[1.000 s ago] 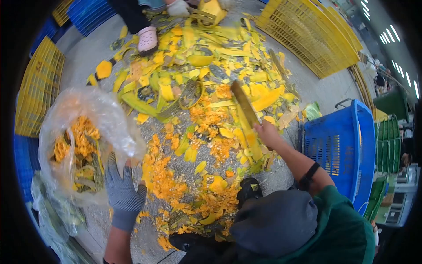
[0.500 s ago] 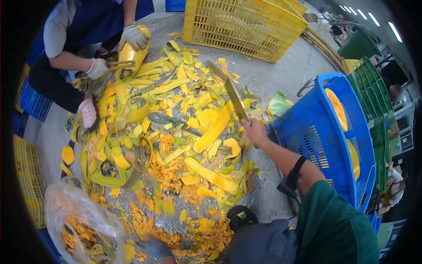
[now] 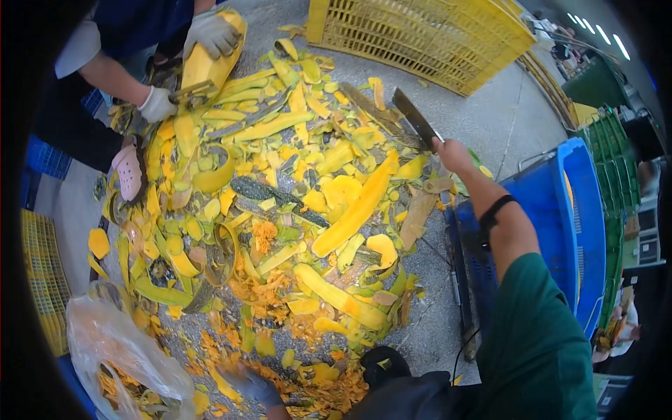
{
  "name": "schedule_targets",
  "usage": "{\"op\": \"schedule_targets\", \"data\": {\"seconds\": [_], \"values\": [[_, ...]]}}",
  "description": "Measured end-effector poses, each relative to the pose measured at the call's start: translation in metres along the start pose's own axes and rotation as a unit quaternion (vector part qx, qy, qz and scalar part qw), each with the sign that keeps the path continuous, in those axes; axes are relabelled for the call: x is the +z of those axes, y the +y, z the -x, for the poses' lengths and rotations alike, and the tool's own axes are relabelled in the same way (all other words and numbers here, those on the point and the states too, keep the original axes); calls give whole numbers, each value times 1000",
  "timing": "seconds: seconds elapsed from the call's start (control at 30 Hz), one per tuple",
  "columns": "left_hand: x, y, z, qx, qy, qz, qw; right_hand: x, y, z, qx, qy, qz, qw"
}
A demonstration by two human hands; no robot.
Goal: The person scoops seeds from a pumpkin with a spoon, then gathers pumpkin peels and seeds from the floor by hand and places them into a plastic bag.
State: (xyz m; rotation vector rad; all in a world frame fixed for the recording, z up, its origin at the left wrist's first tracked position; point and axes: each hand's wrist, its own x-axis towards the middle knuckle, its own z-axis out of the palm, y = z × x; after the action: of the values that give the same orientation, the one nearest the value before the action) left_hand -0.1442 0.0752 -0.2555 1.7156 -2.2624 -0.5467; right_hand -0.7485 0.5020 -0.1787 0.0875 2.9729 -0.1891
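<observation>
My bare right hand (image 3: 453,155) is closed round the handle of a large knife (image 3: 416,120), its broad blade pointing up and to the left above the peel pile. Low in the view, my left hand (image 3: 250,386), in a grey glove, is down at the orange pumpkin pulp (image 3: 325,388) on the floor. Its fingers are blurred, and I cannot tell whether they hold anything. Long yellow pumpkin peelings (image 3: 357,206) and green rind pieces cover the floor between my hands.
Across the pile, a co-worker's gloved hands hold a yellow pumpkin (image 3: 213,63) and a peeler (image 3: 194,91). A blue basket (image 3: 518,210) stands at right, a yellow crate (image 3: 413,42) at the back. A clear plastic bag (image 3: 133,343) with pulp sits at lower left.
My right hand and the knife have moved up and to the right, and the blade has turned. The view has shifted slightly. My left hand stays low by the pulp.
</observation>
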Motion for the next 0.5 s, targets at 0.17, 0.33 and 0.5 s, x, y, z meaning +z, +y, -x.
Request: {"op": "schedule_targets", "data": {"seconds": [0.17,0.33,0.5], "values": [[19,91,-10,52,-24,188,981,-8,-22,20,-40,-91,-77,992],[61,148,-24,185,-35,204,961,7,-48,58,-38,-270,-203,940],[77,200,-10,197,-71,206,956,35,-76,122,-57,-371,-256,891]]}}
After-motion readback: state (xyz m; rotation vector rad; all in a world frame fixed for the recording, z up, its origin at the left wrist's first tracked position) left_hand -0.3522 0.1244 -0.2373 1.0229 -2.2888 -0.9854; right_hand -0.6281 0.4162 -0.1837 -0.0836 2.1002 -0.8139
